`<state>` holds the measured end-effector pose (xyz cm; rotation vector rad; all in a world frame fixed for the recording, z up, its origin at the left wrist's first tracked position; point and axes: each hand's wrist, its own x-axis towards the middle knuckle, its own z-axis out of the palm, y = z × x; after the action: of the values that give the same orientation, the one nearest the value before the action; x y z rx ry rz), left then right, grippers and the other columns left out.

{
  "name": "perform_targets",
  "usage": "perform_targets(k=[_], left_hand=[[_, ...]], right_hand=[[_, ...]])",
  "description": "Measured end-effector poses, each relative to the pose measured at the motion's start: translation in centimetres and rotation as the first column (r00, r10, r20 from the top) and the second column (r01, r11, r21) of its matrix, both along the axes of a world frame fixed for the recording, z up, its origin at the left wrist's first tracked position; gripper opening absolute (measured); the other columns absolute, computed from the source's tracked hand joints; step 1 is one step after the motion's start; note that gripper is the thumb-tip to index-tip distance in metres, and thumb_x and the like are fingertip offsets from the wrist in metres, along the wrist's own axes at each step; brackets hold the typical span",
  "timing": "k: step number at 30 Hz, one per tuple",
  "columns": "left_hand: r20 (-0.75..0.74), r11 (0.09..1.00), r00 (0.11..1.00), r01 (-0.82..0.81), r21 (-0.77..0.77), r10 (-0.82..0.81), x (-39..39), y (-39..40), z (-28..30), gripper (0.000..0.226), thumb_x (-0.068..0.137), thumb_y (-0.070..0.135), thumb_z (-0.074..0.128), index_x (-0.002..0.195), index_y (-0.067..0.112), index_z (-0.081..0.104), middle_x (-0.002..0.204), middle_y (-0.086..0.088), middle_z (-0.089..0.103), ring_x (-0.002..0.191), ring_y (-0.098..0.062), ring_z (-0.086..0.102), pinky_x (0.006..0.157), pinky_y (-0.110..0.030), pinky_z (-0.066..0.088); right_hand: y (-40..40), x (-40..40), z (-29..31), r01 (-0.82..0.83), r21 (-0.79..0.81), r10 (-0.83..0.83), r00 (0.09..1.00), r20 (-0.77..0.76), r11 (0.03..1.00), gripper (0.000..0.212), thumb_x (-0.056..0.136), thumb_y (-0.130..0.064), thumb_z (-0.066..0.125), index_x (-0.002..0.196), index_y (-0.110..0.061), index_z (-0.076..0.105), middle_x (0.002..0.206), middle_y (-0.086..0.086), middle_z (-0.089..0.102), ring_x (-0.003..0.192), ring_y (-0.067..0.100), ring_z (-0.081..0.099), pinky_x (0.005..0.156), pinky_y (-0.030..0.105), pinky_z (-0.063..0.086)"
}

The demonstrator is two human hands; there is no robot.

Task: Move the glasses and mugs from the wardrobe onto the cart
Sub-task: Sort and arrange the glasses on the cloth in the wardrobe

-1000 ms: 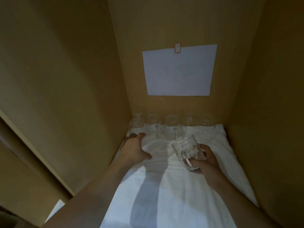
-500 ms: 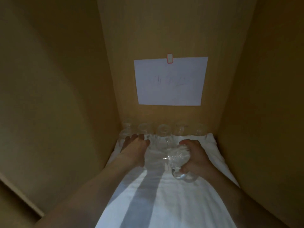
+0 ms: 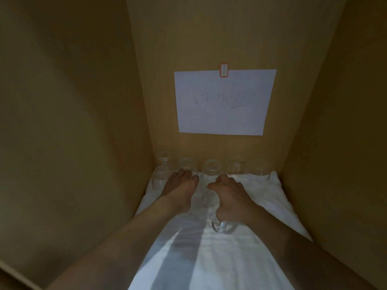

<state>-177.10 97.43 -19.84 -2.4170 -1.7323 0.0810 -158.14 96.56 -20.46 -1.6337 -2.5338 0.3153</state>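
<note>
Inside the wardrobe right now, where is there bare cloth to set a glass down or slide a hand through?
Free: the near stretch of the white cloth between the two forearms, and the strip right of the right hand toward the right wall. Crowded: the back edge, where the row of glasses lines the back wall, and the left corner, where the left hand reaches among them. The right hand grips a glass mug.

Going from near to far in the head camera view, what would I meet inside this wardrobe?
White cloth → glass mug held in the right hand → row of glasses along the back wall → paper sheet.
</note>
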Motion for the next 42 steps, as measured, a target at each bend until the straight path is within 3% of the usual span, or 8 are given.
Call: perform_targets(k=[5, 11, 16, 20, 26, 30, 34, 42], left_hand=[[0.08, 1.0, 0.996, -0.03, 0.002, 0.029, -0.9, 0.8, -0.4, 0.074, 0.06, 0.013, 0.087, 0.124, 0.014, 0.049, 0.121, -0.01, 0.045, 0.115, -0.029, 0.042, 0.085, -0.032, 0.039], [0.192, 0.999, 0.981, -0.035, 0.039, 0.027, -1.2, 1.6, -1.2, 0.065, 0.069, 0.007, 0.077, 0.127, 0.014, 0.05, 0.126, -0.005, 0.048, 0.121, -0.025, 0.044, 0.098, -0.03, 0.041], [0.253, 1.0, 0.967, -0.015, -0.023, 0.021, -1.7, 2.7, -1.3, 0.072, 0.067, 0.012, 0.084, 0.13, 0.013, 0.051, 0.127, -0.005, 0.049, 0.119, -0.023, 0.045, 0.096, -0.028, 0.04], [0.254, 1.0, 0.967, 0.003, -0.026, 0.003, -2.2, 3.5, -1.6, 0.08, 0.064, 0.02, 0.087, 0.135, 0.014, 0.049, 0.131, -0.004, 0.048, 0.123, -0.022, 0.045, 0.102, -0.028, 0.04], [0.274, 0.999, 0.961, 0.023, 0.047, -0.035, -2.5, 3.6, -2.5, 0.093, 0.07, 0.029, 0.085, 0.149, 0.015, 0.04, 0.149, -0.005, 0.042, 0.139, -0.024, 0.038, 0.116, -0.031, 0.029], [0.187, 0.993, 0.982, -0.03, 0.118, 0.008, -2.4, 3.1, -3.0, 0.093, 0.083, 0.045, 0.076, 0.156, 0.018, 0.026, 0.163, -0.008, 0.025, 0.151, -0.031, 0.019, 0.124, -0.04, 0.014], [0.223, 0.986, 0.969, -0.132, 0.105, 0.106, -2.1, 2.2, -3.6, 0.091, 0.091, 0.052, 0.066, 0.16, 0.024, 0.013, 0.167, -0.011, 0.012, 0.154, -0.037, 0.005, 0.123, -0.046, 0.008], [0.276, 0.985, 0.957, -0.122, 0.125, 0.084, -1.6, 0.3, -3.5, 0.095, 0.091, 0.05, 0.067, 0.161, 0.026, 0.008, 0.168, -0.011, 0.007, 0.155, -0.035, -0.001, 0.125, -0.044, 0.003]], right_hand=[[0.8, -2.0, -0.2, -0.048, 0.092, 0.032, 0.986, 0.166, 0.995, 0.076, 0.069, -0.02, 0.068, 0.142, -0.025, 0.049, 0.131, 0.008, 0.041, 0.12, 0.03, 0.042, 0.096, 0.043, 0.037], [1.7, -3.5, -0.4, -0.087, 0.136, 0.062, 0.982, 0.18, 0.987, 0.07, 0.07, -0.015, 0.073, 0.135, -0.018, 0.048, 0.127, 0.004, 0.047, 0.118, 0.026, 0.047, 0.094, 0.04, 0.038], [2.5, -4.2, -0.7, -0.113, 0.14, 0.081, 0.973, 0.217, 0.984, 0.057, 0.068, -0.013, 0.073, 0.122, -0.018, 0.054, 0.121, 0.002, 0.049, 0.116, 0.024, 0.047, 0.094, 0.04, 0.038], [3.2, -4.1, -0.9, -0.14, 0.155, 0.099, 0.965, 0.244, 0.978, 0.063, 0.07, -0.018, 0.076, 0.13, -0.018, 0.055, 0.128, 0.001, 0.051, 0.121, 0.024, 0.046, 0.097, 0.038, 0.039], [3.4, -4.1, -1.7, -0.161, 0.157, 0.124, 0.967, 0.221, 0.975, 0.08, 0.072, -0.013, 0.074, 0.146, -0.017, 0.044, 0.147, 0.002, 0.044, 0.135, 0.024, 0.038, 0.111, 0.037, 0.032], [3.1, -3.8, -2.0, -0.115, 0.1, 0.091, 0.972, 0.219, 0.988, 0.097, 0.078, -0.012, 0.073, 0.159, -0.018, 0.02, 0.167, 0.006, 0.016, 0.153, 0.031, 0.012, 0.122, 0.047, 0.02], [2.7, -2.8, -2.4, -0.013, 0.015, 0.011, 0.996, 0.085, 1.0, 0.105, 0.084, -0.028, 0.074, 0.161, -0.027, 0.003, 0.17, 0.001, -0.003, 0.155, 0.03, 0.0, 0.124, 0.048, 0.016], [1.3, -1.0, -1.8, 0.067, 0.044, -0.066, 0.998, -0.012, 0.997, 0.096, 0.088, -0.045, 0.069, 0.16, -0.033, 0.008, 0.169, 0.005, 0.006, 0.154, 0.032, 0.007, 0.122, 0.049, 0.021]])
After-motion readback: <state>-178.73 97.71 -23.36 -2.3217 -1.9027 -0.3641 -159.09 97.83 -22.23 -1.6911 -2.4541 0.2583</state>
